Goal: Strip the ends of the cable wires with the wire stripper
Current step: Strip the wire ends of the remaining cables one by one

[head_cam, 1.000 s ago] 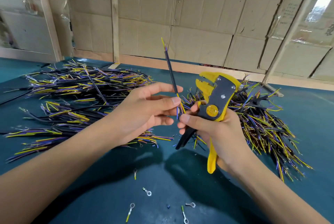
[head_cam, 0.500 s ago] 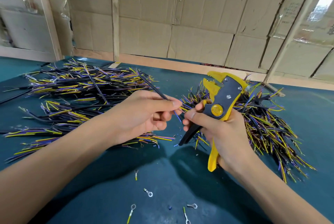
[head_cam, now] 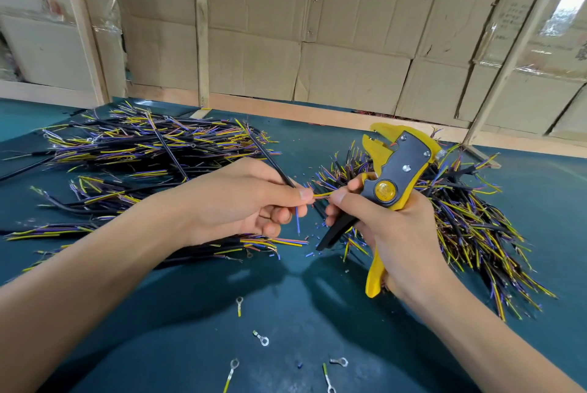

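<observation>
My left hand (head_cam: 241, 202) grips a black cable (head_cam: 270, 157) that slants up and to the left. Its yellow wire (head_cam: 320, 194) sticks out to the right and its blue wire (head_cam: 297, 221) hangs down. My right hand (head_cam: 390, 234) holds the yellow and grey wire stripper (head_cam: 394, 176) by its handles, jaws pointing up and left. The right thumb and forefinger pinch the tip of the yellow wire.
A pile of black cables with yellow and purple wires (head_cam: 143, 151) lies at the left on the dark green table (head_cam: 286, 297), and a second pile (head_cam: 470, 218) lies behind my right hand. Several ring terminals (head_cam: 262, 338) and insulation bits are scattered in front. Cardboard walls stand behind.
The cable has swung from upright to slanting left in my left hand. Its wires have spread, and my right fingers now pinch the yellow one. The stripper stays in my right hand.
</observation>
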Tool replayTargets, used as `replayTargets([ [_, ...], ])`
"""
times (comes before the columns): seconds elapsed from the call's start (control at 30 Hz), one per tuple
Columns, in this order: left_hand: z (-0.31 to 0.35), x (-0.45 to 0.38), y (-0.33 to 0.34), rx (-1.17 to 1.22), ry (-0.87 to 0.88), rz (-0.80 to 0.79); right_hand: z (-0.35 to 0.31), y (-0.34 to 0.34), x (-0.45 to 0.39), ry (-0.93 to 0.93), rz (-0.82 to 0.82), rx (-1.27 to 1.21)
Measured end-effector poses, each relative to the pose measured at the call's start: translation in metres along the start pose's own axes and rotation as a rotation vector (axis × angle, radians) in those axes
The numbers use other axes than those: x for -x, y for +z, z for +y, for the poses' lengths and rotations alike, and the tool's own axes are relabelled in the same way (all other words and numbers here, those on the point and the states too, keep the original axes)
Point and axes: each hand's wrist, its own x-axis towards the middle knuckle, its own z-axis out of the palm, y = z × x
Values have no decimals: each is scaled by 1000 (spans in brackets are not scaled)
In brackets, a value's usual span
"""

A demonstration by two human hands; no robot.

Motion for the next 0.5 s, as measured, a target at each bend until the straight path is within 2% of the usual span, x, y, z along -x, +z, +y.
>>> replayTargets([
  [0.13,2,2,-6,-6,-56,-33,-1,0,1,-31,-16,0],
  [0.3,4,-1,0,115,131,113,-3,0,0,-47,-55,22],
  [0.5,1,-3,4,100,201,193,-3,1,2,-90,-78,119],
])
